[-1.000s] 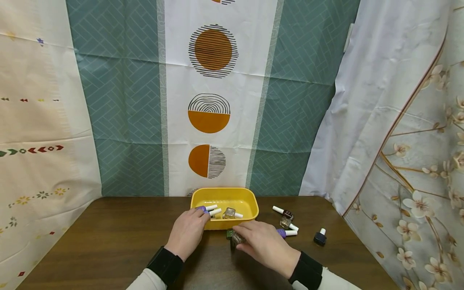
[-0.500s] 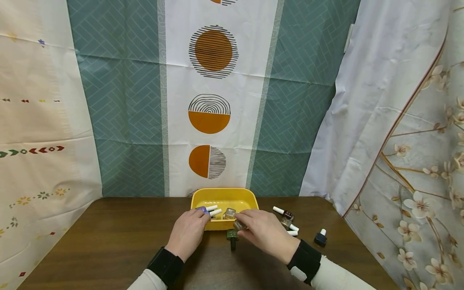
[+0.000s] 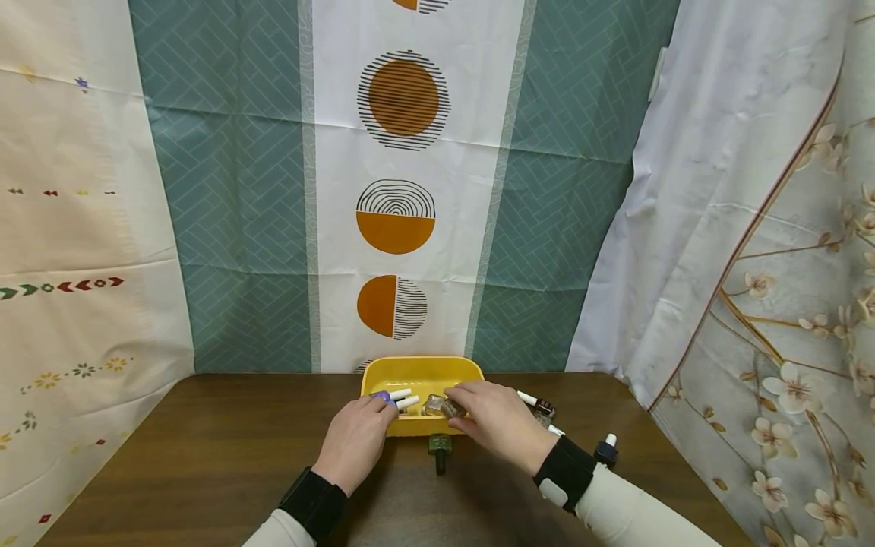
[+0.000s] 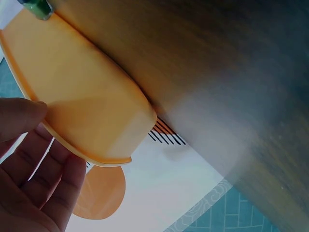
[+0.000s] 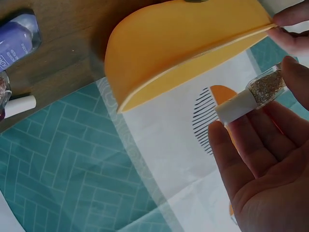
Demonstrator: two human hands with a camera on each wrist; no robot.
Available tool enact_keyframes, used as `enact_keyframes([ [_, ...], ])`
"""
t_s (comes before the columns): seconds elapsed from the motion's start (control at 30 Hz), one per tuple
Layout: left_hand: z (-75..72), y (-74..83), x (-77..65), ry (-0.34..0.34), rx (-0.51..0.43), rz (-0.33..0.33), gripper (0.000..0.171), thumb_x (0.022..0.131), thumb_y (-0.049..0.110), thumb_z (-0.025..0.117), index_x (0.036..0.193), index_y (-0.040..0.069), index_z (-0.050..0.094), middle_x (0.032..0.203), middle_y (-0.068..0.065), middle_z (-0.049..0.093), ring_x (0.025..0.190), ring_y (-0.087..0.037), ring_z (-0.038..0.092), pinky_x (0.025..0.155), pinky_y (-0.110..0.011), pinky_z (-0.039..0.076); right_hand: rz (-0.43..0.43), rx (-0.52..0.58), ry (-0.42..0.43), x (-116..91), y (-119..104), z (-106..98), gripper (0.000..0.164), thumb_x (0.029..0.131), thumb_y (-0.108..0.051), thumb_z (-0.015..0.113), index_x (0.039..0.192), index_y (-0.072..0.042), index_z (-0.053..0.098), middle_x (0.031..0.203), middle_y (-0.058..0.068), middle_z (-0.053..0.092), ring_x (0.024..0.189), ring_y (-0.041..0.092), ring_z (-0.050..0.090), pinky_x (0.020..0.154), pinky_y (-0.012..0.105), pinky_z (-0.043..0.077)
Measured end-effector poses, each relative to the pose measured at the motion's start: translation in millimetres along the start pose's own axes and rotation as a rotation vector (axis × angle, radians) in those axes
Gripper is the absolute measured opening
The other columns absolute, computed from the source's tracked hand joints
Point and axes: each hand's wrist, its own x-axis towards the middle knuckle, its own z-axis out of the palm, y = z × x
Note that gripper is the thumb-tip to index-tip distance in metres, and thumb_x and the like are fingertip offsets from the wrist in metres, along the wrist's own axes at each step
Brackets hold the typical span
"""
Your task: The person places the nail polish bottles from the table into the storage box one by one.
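My left hand [image 3: 357,441] grips the near left rim of a yellow plastic bin [image 3: 417,428], its thumb on the outer wall in the left wrist view. My right hand [image 3: 506,425] is over the bin's right side. It pinches a nail polish bottle [image 5: 268,88] with gold-brown glitter and a white cap between thumb and fingers. Inside the bin lie purple nail polish bottles [image 3: 380,396] with white caps, partly behind my left fingers, and a clear glitter bottle [image 3: 433,404]. A green nail polish bottle [image 3: 440,444] with a dark cap lies against the bin's front wall.
Right of the bin, partly behind my right hand, lie a dark red bottle [image 3: 544,407] and others. A navy bottle [image 3: 605,453] stands farther right. A purple bottle [image 5: 18,42] shows in the right wrist view. Patterned curtains [image 3: 239,228] hang behind the brown table [image 3: 205,456].
My right hand has carried the glitter bottle up from beside the green bottle and over the bin's rim, uncovering the green bottle. My left hand has stayed on the bin.
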Motion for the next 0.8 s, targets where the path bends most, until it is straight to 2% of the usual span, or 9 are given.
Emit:
enact_keyframes([
  [0.2, 0.7, -0.2, 0.1, 0.01, -0.002, 0.004, 0.023, 0.085, 0.005, 0.095, 0.102, 0.011, 0.08, 0.103, -0.002, 0.076, 0.096, -0.021, 0.071, 0.092, -0.037, 0.063, 0.026, -0.018, -0.016, 8.5, 5.7, 3.1, 0.043, 0.097, -0.031, 0.089, 0.131, -0.009, 0.076, 0.113, 0.002, 0.078, 0.098, 0.018, 0.072, 0.088, 0.036, 0.064],
  [0.33, 2.0, -0.4, -0.4, -0.001, 0.001, -0.002, 0.023, 0.086, 0.005, 0.095, 0.103, 0.012, 0.081, 0.104, -0.002, 0.076, 0.098, -0.021, 0.071, 0.094, -0.038, 0.063, 0.059, -0.009, -0.052, 14.4, 9.0, 5.9, 0.042, 0.098, -0.034, 0.088, 0.13, -0.01, 0.076, 0.11, -0.001, 0.076, 0.092, 0.015, 0.068, 0.085, 0.035, 0.064],
  [0.47, 1.7, -0.1, -1.0, 0.004, 0.002, -0.003, 0.023, 0.086, 0.005, 0.095, 0.103, 0.012, 0.08, 0.104, -0.002, 0.077, 0.099, -0.021, 0.071, 0.094, -0.037, 0.063, 0.09, 0.0, -0.084, 19.7, 11.4, 8.0, 0.043, 0.099, -0.037, 0.086, 0.132, -0.01, 0.076, 0.111, -0.002, 0.076, 0.093, 0.015, 0.067, 0.087, 0.035, 0.064],
  [0.8, 0.3, 0.2, -1.5, 0.007, 0.001, 0.0, 0.025, 0.084, 0.005, 0.096, 0.102, 0.012, 0.08, 0.103, -0.002, 0.075, 0.097, -0.021, 0.07, 0.093, -0.038, 0.063, 0.114, 0.007, -0.1, 29.3, 19.7, 16.3, 0.035, 0.097, -0.03, 0.088, 0.124, -0.01, 0.078, 0.105, 0.0, 0.075, 0.091, 0.016, 0.068, 0.081, 0.036, 0.063],
])
